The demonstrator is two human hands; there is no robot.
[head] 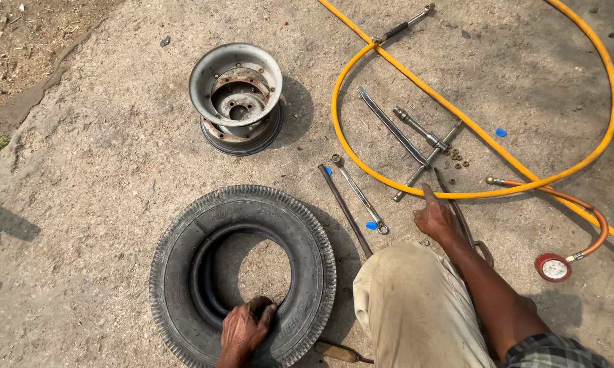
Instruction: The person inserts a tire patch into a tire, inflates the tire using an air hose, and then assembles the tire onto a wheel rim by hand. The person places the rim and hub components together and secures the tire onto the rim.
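Observation:
A black tyre [184, 238] lies flat on the concrete ground, with an inner tube showing inside its opening. My left hand [245, 328] grips the tyre's near inner edge, fingers curled over the bead. My right hand [434, 217] rests on the ground to the right of my bent knee, fingers touching a long dark metal bar [457, 208] beside the yellow air hose [470, 129]. A grey steel wheel rim [236, 95] stands apart, beyond the tyre.
A ring spanner [358, 194] and a tyre lever [344, 208] lie between tyre and hand. A cross wrench [426, 146], a flat bar [388, 124] and small nuts [457, 158] sit inside the hose loop. A red pressure gauge [553, 267] is at right.

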